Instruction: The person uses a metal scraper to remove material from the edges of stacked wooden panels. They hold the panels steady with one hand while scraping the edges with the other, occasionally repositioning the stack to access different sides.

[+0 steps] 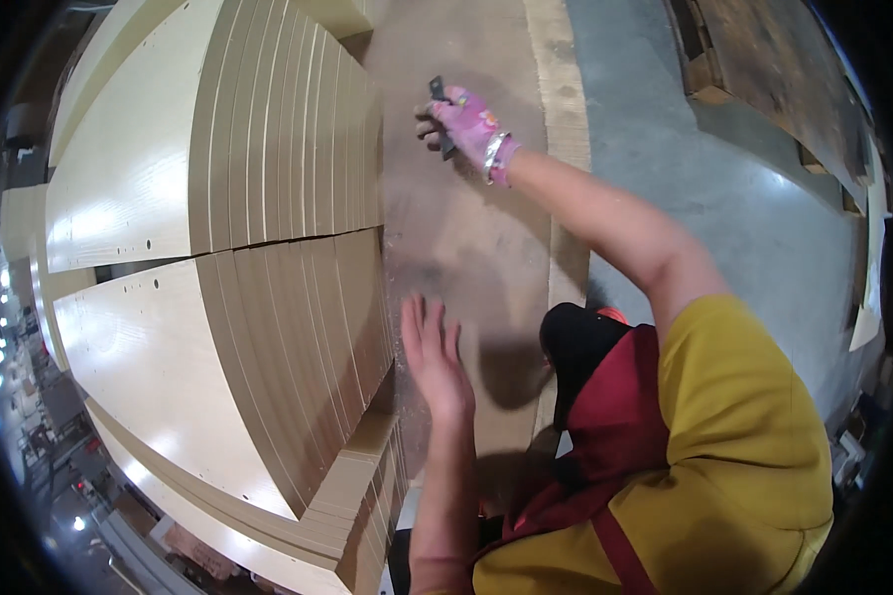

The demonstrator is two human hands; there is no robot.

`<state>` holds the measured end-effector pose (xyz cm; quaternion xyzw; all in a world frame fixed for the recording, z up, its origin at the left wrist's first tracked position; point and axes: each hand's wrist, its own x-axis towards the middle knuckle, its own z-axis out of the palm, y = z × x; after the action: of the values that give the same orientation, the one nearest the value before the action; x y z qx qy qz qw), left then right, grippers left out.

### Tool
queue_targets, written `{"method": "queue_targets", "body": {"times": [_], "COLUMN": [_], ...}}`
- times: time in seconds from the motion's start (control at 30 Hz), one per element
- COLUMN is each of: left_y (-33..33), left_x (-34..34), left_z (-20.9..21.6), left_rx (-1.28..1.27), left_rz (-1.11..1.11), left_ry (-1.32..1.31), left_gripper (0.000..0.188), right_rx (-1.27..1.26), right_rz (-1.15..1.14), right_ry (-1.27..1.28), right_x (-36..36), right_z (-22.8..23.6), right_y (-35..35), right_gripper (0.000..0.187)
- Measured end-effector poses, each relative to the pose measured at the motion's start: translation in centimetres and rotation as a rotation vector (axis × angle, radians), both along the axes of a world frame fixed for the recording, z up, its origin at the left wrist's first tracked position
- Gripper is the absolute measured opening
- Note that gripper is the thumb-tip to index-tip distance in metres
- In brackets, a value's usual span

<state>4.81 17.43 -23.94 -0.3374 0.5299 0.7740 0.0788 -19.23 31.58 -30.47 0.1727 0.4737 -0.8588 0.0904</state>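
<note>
My right hand (466, 121), in a pink patterned glove with its fingertips bare and a silvery band at the wrist, is closed around a narrow black bar-shaped tool (437, 87). Both ends of the tool stick out of the grip; its exact kind is unclear. It is held to the right of the far stack of pale panels (283, 129). My left hand (435, 362) is bare, with fingers stretched out and nothing in them. It is beside the edges of the nearer panel stack (288, 337); whether it touches them I cannot tell.
Brown cardboard (481, 238) covers the floor beside the stacks, with grey floor (635, 198) to its right. More panels (367, 466) are under the nearer stack. A dark wooden board (779, 79) on supports stands at the upper right.
</note>
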Motion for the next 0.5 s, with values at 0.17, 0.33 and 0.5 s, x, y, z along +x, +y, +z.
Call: {"method": "queue_targets", "body": {"times": [0.17,0.33,0.5], "left_y": [1.4,2.7,1.2], "left_x": [-9.6,-9.5,-3.7], "left_z": [-1.7,2.9,18.9], "left_rx": [-0.068,-0.154,-0.698], "left_rz": [0.140,0.063,-0.531], "left_ry": [0.089,-0.001,0.551], "left_gripper": [0.063,0.059,0.041], "right_rx": [-0.013,0.011,-0.094], "right_rz": [0.203,0.281,0.276], "right_ry": [0.026,-0.118,-0.104], "right_x": [0.7,-0.4,-0.3], "right_z": [-0.2,0.4,-2.0], "right_y": [-0.5,0.4,1.5], "right_gripper": [0.005,0.011,0.021]}}
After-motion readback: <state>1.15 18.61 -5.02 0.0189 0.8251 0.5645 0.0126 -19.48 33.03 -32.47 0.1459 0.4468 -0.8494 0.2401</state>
